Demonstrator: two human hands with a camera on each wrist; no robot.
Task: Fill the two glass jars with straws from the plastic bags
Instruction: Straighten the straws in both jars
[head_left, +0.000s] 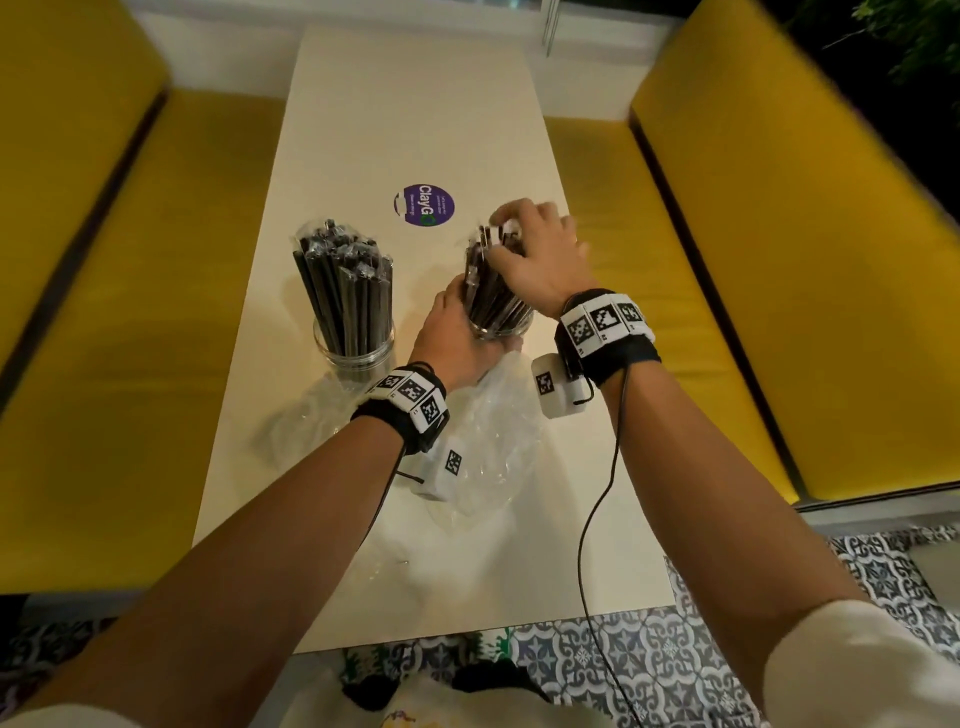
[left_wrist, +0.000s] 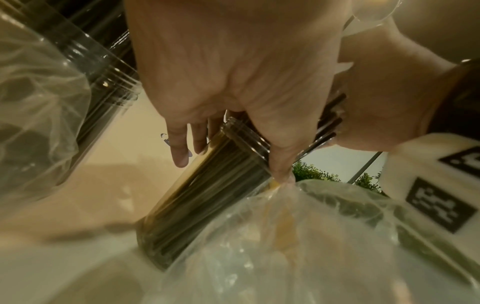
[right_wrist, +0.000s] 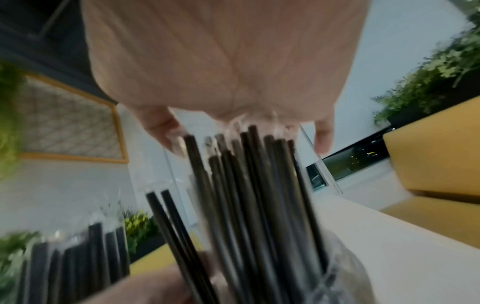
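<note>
Two glass jars stand on the cream table (head_left: 415, 119). The left jar (head_left: 354, 349) is packed with black wrapped straws (head_left: 345, 280) and nobody touches it. My left hand (head_left: 457, 325) wraps around the right jar (head_left: 500, 326), thumb on the near side and fingers behind it. In the left wrist view, the hand (left_wrist: 233, 115) grips this jar (left_wrist: 207, 195). My right hand (head_left: 524, 244) curls over the tops of the black straws (head_left: 491, 291) standing in that jar. In the right wrist view, the palm (right_wrist: 241, 115) sits on the straw tips (right_wrist: 259, 185), fingers (right_wrist: 162, 128) around them.
An emptied clear plastic bag (head_left: 485, 447) lies crumpled on the table just in front of the right jar, under my left wrist; another (head_left: 306, 421) lies in front of the left jar. A purple round sticker (head_left: 426, 204) is behind the jars. Yellow benches (head_left: 727, 291) flank the table.
</note>
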